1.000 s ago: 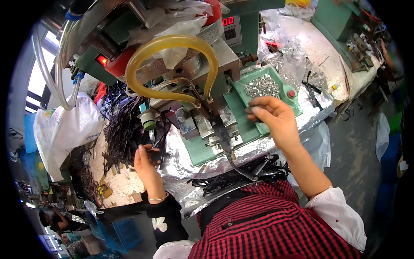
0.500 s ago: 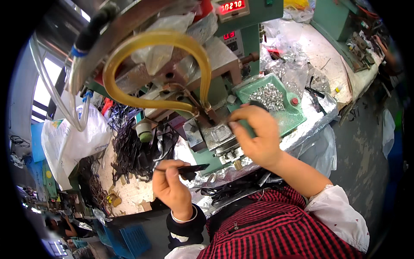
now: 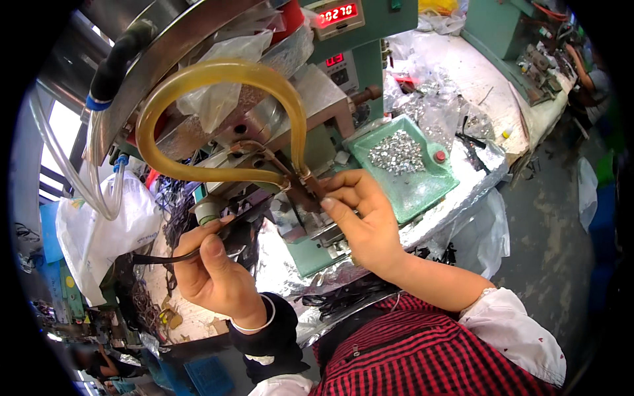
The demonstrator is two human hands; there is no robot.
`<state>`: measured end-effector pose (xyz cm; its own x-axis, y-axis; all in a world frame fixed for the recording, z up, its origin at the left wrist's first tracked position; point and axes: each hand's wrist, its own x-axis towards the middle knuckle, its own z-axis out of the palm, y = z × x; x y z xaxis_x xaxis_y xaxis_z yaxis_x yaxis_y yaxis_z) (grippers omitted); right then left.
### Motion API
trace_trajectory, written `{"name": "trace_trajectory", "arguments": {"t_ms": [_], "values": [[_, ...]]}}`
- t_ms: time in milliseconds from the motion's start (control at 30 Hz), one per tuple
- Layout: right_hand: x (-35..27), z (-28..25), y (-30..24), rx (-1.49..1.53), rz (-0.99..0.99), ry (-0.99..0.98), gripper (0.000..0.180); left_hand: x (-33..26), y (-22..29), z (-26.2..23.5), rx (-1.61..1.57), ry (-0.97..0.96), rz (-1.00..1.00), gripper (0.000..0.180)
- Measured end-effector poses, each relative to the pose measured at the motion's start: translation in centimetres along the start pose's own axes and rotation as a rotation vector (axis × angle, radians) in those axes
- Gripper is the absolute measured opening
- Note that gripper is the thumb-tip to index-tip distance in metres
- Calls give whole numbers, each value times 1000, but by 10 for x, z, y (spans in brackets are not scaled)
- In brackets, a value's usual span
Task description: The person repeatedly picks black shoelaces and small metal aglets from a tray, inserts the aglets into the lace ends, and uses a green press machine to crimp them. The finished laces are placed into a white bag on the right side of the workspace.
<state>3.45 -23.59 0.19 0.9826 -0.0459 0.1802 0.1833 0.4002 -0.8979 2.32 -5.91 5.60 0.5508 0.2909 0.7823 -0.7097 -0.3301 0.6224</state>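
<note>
Foil-covered bench under the green machine [image 3: 370,59]: your right hand [image 3: 360,221] pinches at its clamp [image 3: 300,191], your left hand [image 3: 211,277] grips a black strap [image 3: 158,257] beside it; fingers could get nipped

We see bright daylight from window [image 3: 56,142] at left edge, blown out white. Foil [image 3: 284,261] on bench glares. Strong fisheye bend, black vignette at corners. Centre sharp; far benches at rim soft, smeared.
</note>
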Motion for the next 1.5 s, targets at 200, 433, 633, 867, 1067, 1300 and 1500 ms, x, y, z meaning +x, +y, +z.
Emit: {"name": "trace_trajectory", "arguments": {"t_ms": [200, 433, 633, 867, 1067, 1300, 1500], "values": [[-9, 2, -5, -73, -65, 5, 28, 3, 6, 1, 78, 1, -73, 18], [20, -59, -12, -789, -362, -139, 45, -45, 25, 28, 335, -520, 417, 19], [33, -131, 8, -648, -126, 236, 39, -57, -2, 36, 372, -542, 624, 29], [28, -154, -1, -932, -123, 196, 19, -60, -9, 37, 381, -471, 667, 21], [15, -147, 17, -1473, -231, 127, 14, -59, 25, 22, 319, -660, 185, 32], [14, -132, 32, -1349, -324, 174, 9, 21, 114, -30, -892, -1103, -20, 28], [18, -128, 24, -1182, -503, 129, 13, 32, 121, -74, -869, -1166, 285, 32]]}}
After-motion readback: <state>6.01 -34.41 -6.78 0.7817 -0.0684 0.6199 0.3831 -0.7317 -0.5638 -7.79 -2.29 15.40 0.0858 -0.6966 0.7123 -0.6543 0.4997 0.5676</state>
